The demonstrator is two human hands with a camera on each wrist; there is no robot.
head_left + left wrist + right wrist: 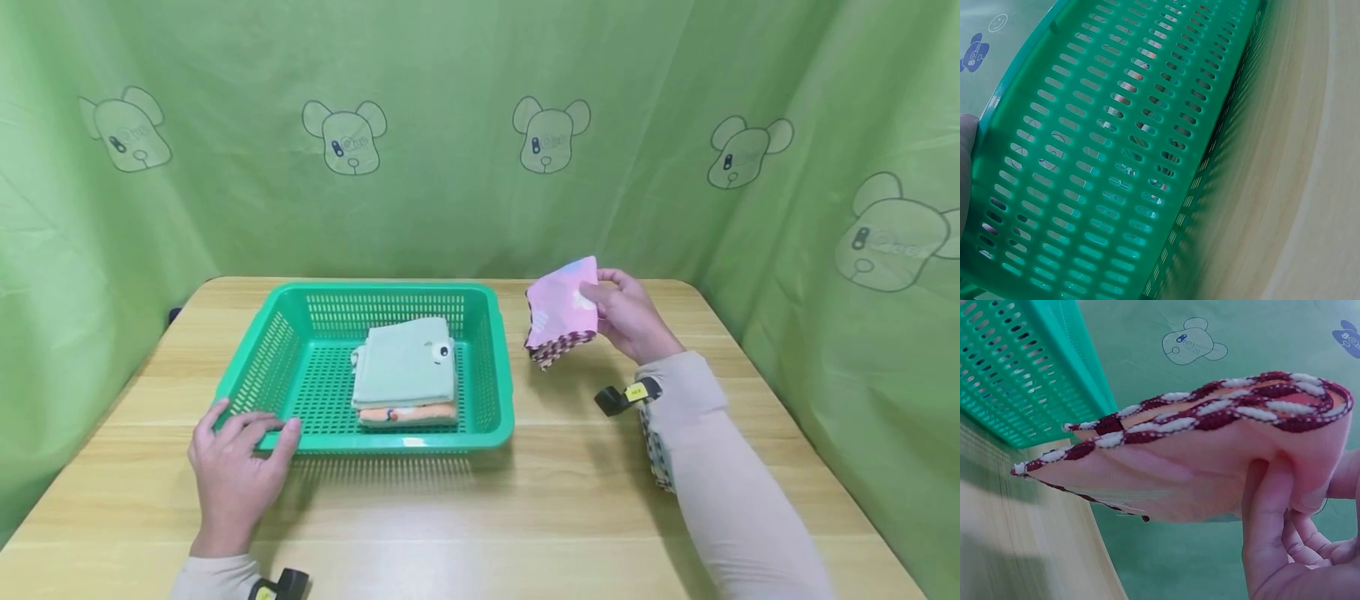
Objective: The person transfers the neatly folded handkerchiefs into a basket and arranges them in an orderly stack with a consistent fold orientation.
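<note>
My right hand point(630, 312) pinches a folded pink towel point(558, 304) above the table, to the right of the green plastic basket point(504, 392). In the right wrist view the towel point(1179, 456) shows stacked layers with maroon-and-white stitched edges, thumb and fingers at its folded end. My left hand point(236, 467) holds the basket's near-left rim, its fingers bent over it. Inside the basket, right of its middle, lies a folded pale green towel point(405, 367) with a small eye-like motif, on top of a folded orange patterned towel point(408, 414).
Partly hidden under my right forearm, another folded cloth point(657, 450) with a dark-and-white edge lies on the wooden table point(420, 525). A green curtain point(450, 208) with bear-head drawings encloses the table at the back and sides.
</note>
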